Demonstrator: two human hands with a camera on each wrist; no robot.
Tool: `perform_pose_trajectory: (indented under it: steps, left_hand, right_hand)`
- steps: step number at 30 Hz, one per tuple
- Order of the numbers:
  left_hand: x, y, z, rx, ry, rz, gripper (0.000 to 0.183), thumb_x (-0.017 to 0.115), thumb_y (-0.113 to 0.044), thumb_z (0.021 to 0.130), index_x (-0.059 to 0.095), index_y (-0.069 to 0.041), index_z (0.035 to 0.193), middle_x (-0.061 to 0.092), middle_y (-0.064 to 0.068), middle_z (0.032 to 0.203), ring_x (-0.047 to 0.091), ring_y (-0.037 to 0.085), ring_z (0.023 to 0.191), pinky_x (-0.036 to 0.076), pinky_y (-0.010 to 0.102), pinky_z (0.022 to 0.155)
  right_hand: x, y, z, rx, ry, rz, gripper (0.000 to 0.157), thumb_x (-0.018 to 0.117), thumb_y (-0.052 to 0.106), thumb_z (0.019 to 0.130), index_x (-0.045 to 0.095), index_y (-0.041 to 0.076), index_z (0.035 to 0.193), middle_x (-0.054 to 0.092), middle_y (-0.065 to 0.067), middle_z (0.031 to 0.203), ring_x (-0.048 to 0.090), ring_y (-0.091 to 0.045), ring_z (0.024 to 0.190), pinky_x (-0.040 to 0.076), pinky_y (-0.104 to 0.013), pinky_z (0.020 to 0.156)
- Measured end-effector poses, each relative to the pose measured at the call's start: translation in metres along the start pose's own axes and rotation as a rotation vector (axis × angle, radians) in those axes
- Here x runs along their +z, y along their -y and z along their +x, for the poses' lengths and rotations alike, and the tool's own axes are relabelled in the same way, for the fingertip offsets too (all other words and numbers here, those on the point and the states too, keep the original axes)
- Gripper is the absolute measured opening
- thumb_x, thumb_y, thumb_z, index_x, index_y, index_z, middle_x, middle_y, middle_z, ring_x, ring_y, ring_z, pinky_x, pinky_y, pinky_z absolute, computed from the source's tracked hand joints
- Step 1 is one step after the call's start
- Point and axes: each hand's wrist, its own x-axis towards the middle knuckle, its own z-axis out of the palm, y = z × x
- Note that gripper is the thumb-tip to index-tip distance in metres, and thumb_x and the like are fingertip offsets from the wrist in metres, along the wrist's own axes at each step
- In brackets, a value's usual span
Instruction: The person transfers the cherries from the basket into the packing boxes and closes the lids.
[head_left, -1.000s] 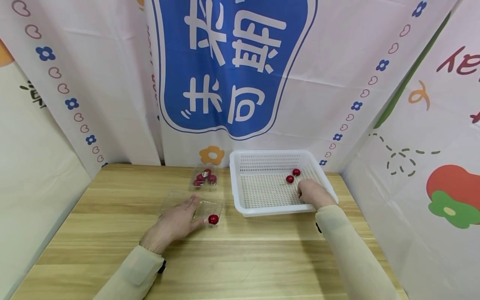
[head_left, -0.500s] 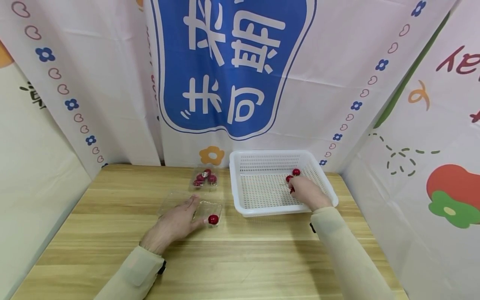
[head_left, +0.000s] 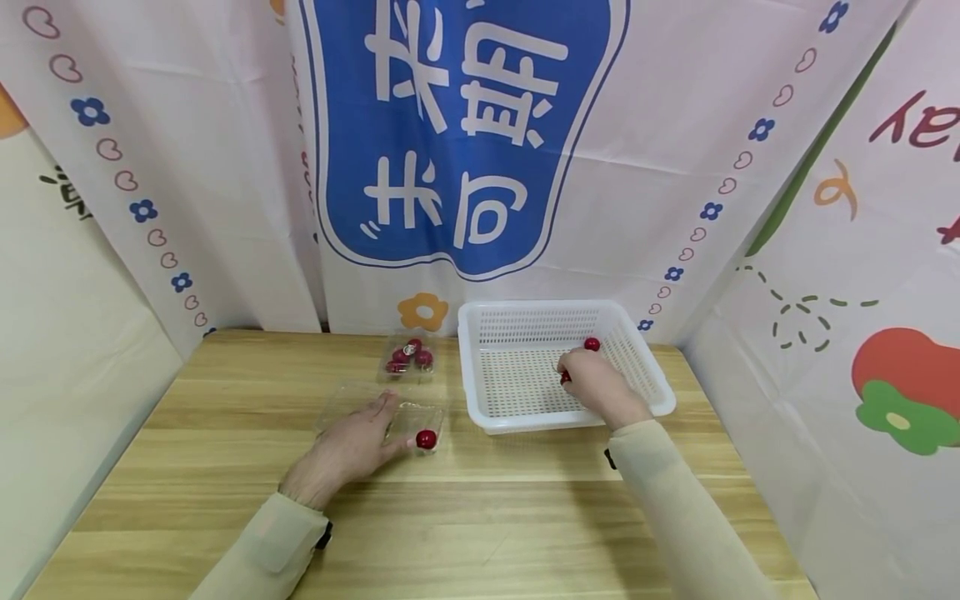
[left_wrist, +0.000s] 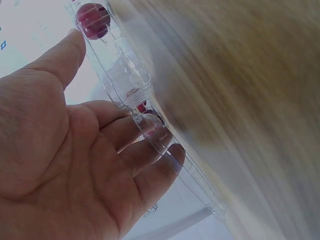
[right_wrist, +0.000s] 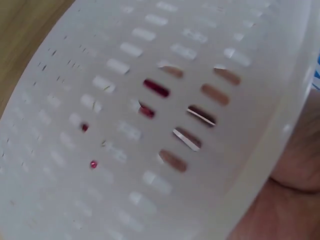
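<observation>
My left hand rests on an opened clear plastic box, fingers over its flat lid and thumb against the side. In that box sits one red cherry, which the left wrist view shows beside my thumb tip. Inside the white slotted basket, my right hand pinches a dark red cherry, mostly covered by the fingertips. Behind that hand lies another cherry. The basket wall blocks most of the right wrist view; red shows through its slots.
A second clear box, holding several cherries, stands behind the opened one, left of the basket. Wooden tabletop stretches in front. A printed cloth hangs along the back edge, with more cloth at both sides.
My right hand has moved left within the basket, with a cherry showing at its fingertips. One cherry seen earlier in the basket is now hidden behind it. My left hand stays put.
</observation>
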Motion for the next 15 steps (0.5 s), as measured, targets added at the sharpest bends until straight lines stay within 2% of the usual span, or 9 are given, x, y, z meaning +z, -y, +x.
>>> perform_pose_trajectory:
  steps: [10, 15]
  left_hand:
    - [0.001, 0.001, 0.0, 0.003, 0.004, -0.003, 0.096, 0.065, -0.056, 0.119, 0.033, 0.014, 0.177, 0.033, 0.037, 0.187, 0.045, 0.058, 0.17, 0.042, 0.068, 0.142]
    - [0.0, 0.001, 0.001, -0.002, 0.01, -0.008, 0.096, 0.064, -0.056, 0.119, 0.032, 0.014, 0.178, 0.033, 0.037, 0.187, 0.044, 0.058, 0.171, 0.041, 0.068, 0.142]
  right_hand:
    - [-0.002, 0.029, 0.0, -0.017, -0.01, 0.012, 0.019, 0.078, 0.0, 0.108, 0.084, -0.002, 0.126, 0.083, -0.018, 0.121, 0.079, -0.033, 0.117, 0.07, -0.05, 0.109]
    - [-0.001, 0.042, -0.001, -0.048, -0.046, 0.019, 0.016, 0.079, 0.0, 0.107, 0.084, -0.002, 0.122, 0.082, -0.017, 0.119, 0.08, -0.032, 0.112, 0.072, -0.049, 0.103]
